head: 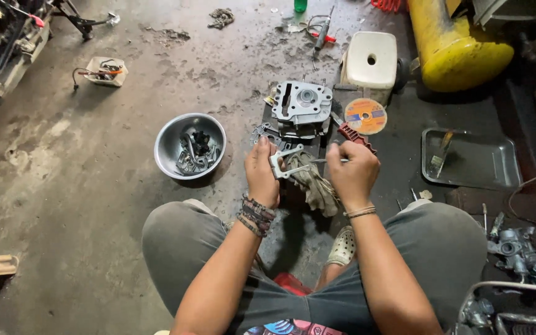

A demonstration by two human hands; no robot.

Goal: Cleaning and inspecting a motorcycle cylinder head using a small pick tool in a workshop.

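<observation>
Grey-trousered knees (175,239) framed the work: a small metal bracket (282,162) was pinched in the left hand (262,174), steadied for the thin tool (329,160) gripped in the right hand (353,174). Beyond the bracket stood a cylinder head (303,104); left of it, a bowl (167,144) kept loose parts gathered.

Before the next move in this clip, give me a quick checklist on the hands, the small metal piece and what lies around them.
1. Left hand grips the pale metal bracket: ok.
2. Right hand holds a thin tool against it: ok; tip contact cannot tell.
3. Rag under the work: ok.
4. Cylinder head lies apart from the hands: ok.
5. Bowl of parts upright: ok.
6. Red-handled tool lies close to the right hand: not ok.
</observation>
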